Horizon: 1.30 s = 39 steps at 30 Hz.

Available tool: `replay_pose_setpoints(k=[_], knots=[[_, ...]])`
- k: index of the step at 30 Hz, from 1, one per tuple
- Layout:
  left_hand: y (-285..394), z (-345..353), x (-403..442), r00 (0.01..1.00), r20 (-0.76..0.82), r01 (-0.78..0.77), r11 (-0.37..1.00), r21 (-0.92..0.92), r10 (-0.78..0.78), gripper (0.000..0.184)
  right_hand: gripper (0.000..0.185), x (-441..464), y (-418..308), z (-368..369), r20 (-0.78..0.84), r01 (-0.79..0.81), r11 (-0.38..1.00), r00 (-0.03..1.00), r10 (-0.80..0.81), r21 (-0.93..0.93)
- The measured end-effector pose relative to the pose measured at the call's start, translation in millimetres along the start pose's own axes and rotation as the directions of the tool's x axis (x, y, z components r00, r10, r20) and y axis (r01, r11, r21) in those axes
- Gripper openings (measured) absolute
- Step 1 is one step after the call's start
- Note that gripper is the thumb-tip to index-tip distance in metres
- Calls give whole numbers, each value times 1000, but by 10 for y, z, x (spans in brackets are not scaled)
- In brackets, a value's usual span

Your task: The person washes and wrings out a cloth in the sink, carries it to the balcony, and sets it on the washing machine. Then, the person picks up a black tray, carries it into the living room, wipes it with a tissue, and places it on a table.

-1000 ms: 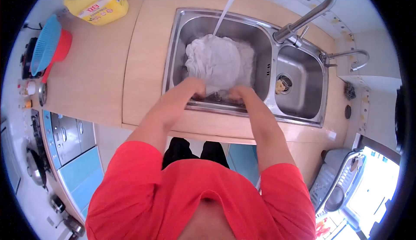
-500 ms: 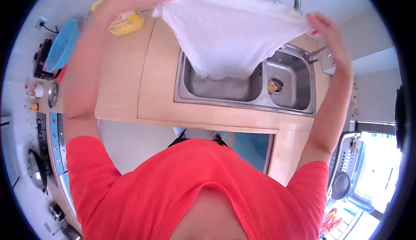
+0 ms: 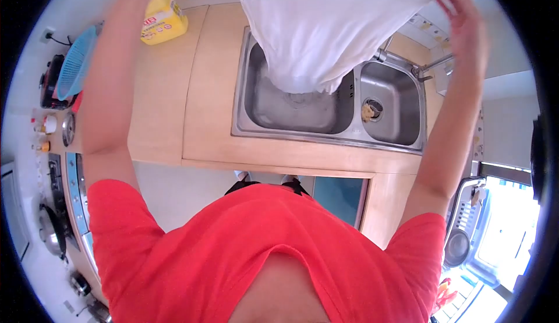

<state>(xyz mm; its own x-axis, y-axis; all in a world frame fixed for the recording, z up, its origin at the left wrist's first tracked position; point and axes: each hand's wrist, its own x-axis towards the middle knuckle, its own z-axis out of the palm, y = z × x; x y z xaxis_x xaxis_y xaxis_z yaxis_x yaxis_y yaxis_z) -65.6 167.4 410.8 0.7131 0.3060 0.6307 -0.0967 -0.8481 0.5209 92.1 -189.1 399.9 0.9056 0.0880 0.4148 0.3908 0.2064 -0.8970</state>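
Note:
A wet-looking white cloth (image 3: pixel 326 26) hangs spread out over the sink, its lower end dipping into the water in the large left basin (image 3: pixel 250 104). At the cloth's upper right edge, the fingers of my right hand (image 3: pixel 464 23) are closed on it. My left forearm (image 3: pixel 110 90) reaches up past the top edge of the view, so the left hand is out of sight. The cloth's top edge is cut off too.
A yellow jug (image 3: pixel 165 23) stands on the wooden counter (image 3: pixel 157 101) to the left. The small right basin (image 3: pixel 399 113) holds brownish scraps by its drain. A blue basket (image 3: pixel 77 64) leans at far left, near a pot lid (image 3: pixel 69 129). The faucet (image 3: pixel 384 49) is partly covered.
Both arms have risen, lifting the cloth higher, and my left hand has left the view at the top. More of the water in the left basin shows.

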Motion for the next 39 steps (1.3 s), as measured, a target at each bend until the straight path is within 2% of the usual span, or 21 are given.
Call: replay_pose_setpoints(k=[2,4,6,8,9,10,11,12,13,18,20,23,24,26,27,28,31,33,34,36,39], knots=[[-393,413,-344,932,350,-55,990,-129,97,14,29,-275,635,-162,292,-150,987,948,126,62],[-880,909,-753,742,630,-63,960,-274,228,11,25,-654,1266,-130,433,-309,932,825,363,-192],[-1387,1590,-1370,672,705,-134,973,-187,228,15,25,-1032,1986,-82,475,-370,815,674,566,-446],[-1539,2109,-1963,556,830,-154,987,53,42,15,28,-1425,2767,-121,462,-397,689,530,711,-606],[-1565,2345,-2196,402,912,-168,972,165,-85,18,30,-1626,3117,-138,477,-389,661,472,741,-642],[-1806,2619,-2581,466,885,-193,976,101,1,18,30,-1786,3397,-103,481,-139,581,428,766,-802],[-1645,2676,-2698,336,933,-156,969,193,-132,18,30,-1923,3672,-60,472,134,458,389,791,-879],[-1750,2907,-2981,288,944,-261,936,238,-160,18,31,-2154,4007,-86,445,238,379,380,811,-894],[-1610,2882,-3031,148,948,-177,936,304,-280,23,32,-2364,4243,-126,416,340,295,373,829,-893],[-1668,3137,-3524,-211,903,-287,907,309,-375,26,29,-2884,4337,-166,432,452,358,67,899,-817],[-1597,3090,-3490,-390,830,-282,910,305,-399,24,33,-2876,4210,-153,328,451,349,-127,936,-821],[-1229,2615,-2990,-201,951,-242,953,184,-235,21,34,-2520,3769,32,255,382,347,-272,928,-856],[-1145,2492,-2846,-15,991,-220,967,126,-133,20,34,-2398,3576,84,245,348,348,-306,920,-871],[-981,2265,-2555,354,932,-215,977,-4,82,17,33,-2175,3084,140,520,168,504,68,851,-847],[-842,2148,-2361,447,887,-195,980,-31,117,17,34,-2059,2797,181,598,104,595,268,755,-797],[-670,2026,-2159,535,833,-174,983,-59,145,18,36,-1936,2427,289,636,22,671,343,692,-741],[-120,1599,-1603,731,614,-206,954,-218,298,17,32,-1842,2090,581,642,-194,907,652,404,-374],[159,1277,-1329,786,594,-73,980,-186,172,19,29,-1628,1525,723,581,-40,915,762,287,-401],[293,1082,-1197,761,647,48,991,-128,47,27,27,-1535,1280,794,550,-18,910,792,265,-413],[176,1004,-1071,883,397,-41,883,-468,251,40,22,-1389,791,895,512,64,882,833,210,-467],[-20,947,-1104,922,306,22,756,-655,238,69,24,-1251,183,1064,527,26,975,845,96,-220]])
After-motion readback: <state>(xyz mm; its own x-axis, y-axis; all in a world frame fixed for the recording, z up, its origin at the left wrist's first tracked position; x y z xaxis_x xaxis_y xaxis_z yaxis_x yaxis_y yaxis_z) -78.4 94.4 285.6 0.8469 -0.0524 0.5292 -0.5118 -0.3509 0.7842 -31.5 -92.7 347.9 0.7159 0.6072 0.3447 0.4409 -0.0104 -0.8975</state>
